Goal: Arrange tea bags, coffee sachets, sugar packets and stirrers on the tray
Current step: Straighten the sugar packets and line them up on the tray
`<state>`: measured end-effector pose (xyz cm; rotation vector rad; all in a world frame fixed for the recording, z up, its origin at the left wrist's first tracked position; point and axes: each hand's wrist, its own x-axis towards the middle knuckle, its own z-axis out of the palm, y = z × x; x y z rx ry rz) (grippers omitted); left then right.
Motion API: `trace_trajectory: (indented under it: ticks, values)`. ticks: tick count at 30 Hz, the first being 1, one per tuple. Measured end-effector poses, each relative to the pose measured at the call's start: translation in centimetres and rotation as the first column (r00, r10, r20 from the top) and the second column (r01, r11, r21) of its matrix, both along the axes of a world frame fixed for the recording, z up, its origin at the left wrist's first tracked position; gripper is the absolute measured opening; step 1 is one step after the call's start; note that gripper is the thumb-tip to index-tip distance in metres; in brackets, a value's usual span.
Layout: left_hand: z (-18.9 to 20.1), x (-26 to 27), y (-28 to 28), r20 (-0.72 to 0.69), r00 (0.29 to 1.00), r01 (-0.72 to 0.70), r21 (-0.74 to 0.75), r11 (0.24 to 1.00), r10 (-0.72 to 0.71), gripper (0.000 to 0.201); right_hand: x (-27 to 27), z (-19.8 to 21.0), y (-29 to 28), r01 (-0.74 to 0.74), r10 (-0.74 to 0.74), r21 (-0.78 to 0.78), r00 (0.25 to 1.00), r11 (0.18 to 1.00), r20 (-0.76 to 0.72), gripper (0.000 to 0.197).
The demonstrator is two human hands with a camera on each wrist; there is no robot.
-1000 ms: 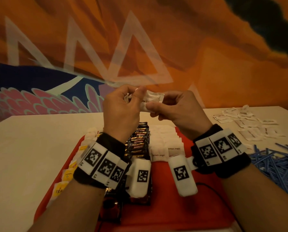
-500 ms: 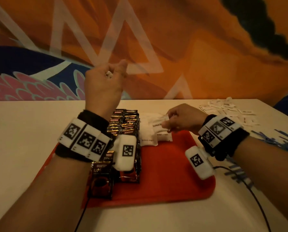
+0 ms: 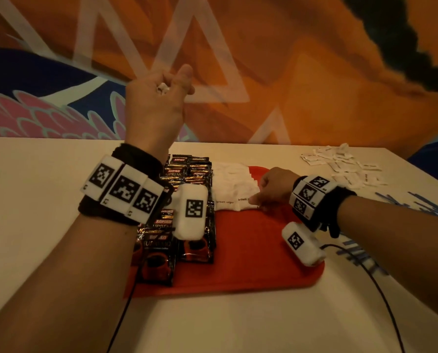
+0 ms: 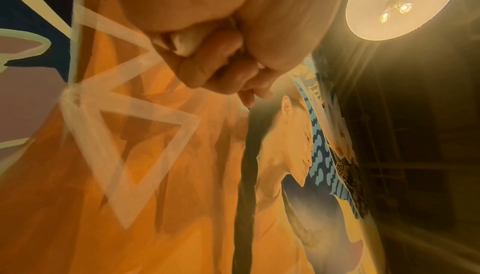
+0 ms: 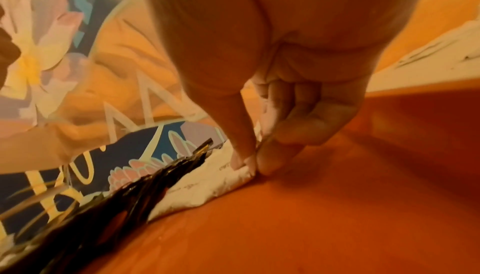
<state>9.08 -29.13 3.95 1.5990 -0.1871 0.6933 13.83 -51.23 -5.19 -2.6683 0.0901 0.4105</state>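
A red tray [image 3: 251, 250] lies on the table and carries rows of black coffee sachets [image 3: 187, 174] and white brown-sugar packets [image 3: 234, 189]. My right hand [image 3: 263, 197] is low on the tray and pinches the front sugar packet [image 5: 233, 175] at its right edge, thumb against forefinger. My left hand [image 3: 167, 87] is raised above the tray's far side with its fingers curled around white sugar packets [image 4: 185, 42], of which only a small white bit shows.
Loose white packets [image 3: 340, 161] are scattered on the table at the back right. Blue stirrers [image 3: 403, 200] lie at the right, partly hidden behind my right forearm. A black cable [image 3: 380, 289] runs across the table by the tray's right corner.
Both hands held packets together above the tray. The right hand has since dropped to the sugar row with one packet, while the left stayed raised, gripping the others.
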Motion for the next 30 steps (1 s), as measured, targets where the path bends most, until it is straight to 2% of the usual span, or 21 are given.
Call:
trace_trajectory:
  ticks: [2, 5, 9, 12, 15, 20, 23, 26, 30]
  values:
    - [0.0, -0.1, 0.0, -0.005, 1.0, 0.006, 0.001, 1.0, -0.006, 0.029, 0.0, 0.4, 0.4, -0.017, 0.02, -0.131, 1.0, 0.991, 0.024, 0.04]
    - [0.1, -0.1, 0.1, -0.005, 1.0, 0.01, -0.002, 1.0, -0.01, 0.028, 0.0, 1.0, 0.8, -0.071, 0.094, -0.237, 0.992, 0.969, 0.089, 0.053]
    - [0.2, -0.1, 0.2, -0.023, 1.0, 0.009, -0.01, 1.0, -0.009, 0.028, 0.1, 1.4, 1.4, -0.218, 0.269, -0.228, 0.937, 0.949, 0.224, 0.036]
    - [0.3, -0.3, 0.2, -0.046, 0.999, 0.016, -0.004, 1.0, -0.017, 0.03, -0.1, 1.4, 2.0, -0.306, 0.337, -0.214, 0.933, 0.928, 0.125, 0.021]
    - [0.3, -0.5, 0.2, -0.062, 0.996, 0.069, -0.016, 0.997, -0.07, 0.032, 0.1, 0.8, 2.1, -0.34, 0.358, -0.206, 0.932, 0.918, 0.057, 0.021]
    - [0.2, -0.4, 0.2, -0.118, 0.98, 0.159, -0.019, 0.987, -0.16, 0.036, 0.1, 2.2, 2.1, -0.348, 0.376, -0.224, 0.922, 0.91, 0.095, 0.03]
    - [0.2, -0.6, 0.2, -0.211, 0.937, 0.282, -0.017, 0.959, -0.279, 0.049, -0.3, 4.7, 2.2, -0.338, 0.346, -0.078, 0.91, 0.938, 0.226, 0.034]
    - [0.0, -0.8, 0.0, -0.277, 0.876, 0.406, -0.024, 0.914, -0.396, 0.067, -1.4, 7.1, 3.2, -0.369, 0.273, 0.15, 0.856, 0.917, 0.438, 0.024]
    - [0.0, -1.1, -0.5, -0.301, 0.834, 0.48, -0.016, 0.877, -0.462, 0.07, -3.4, 9.1, 5.0, -0.516, 0.135, 0.428, 0.74, 0.742, 0.659, 0.017]
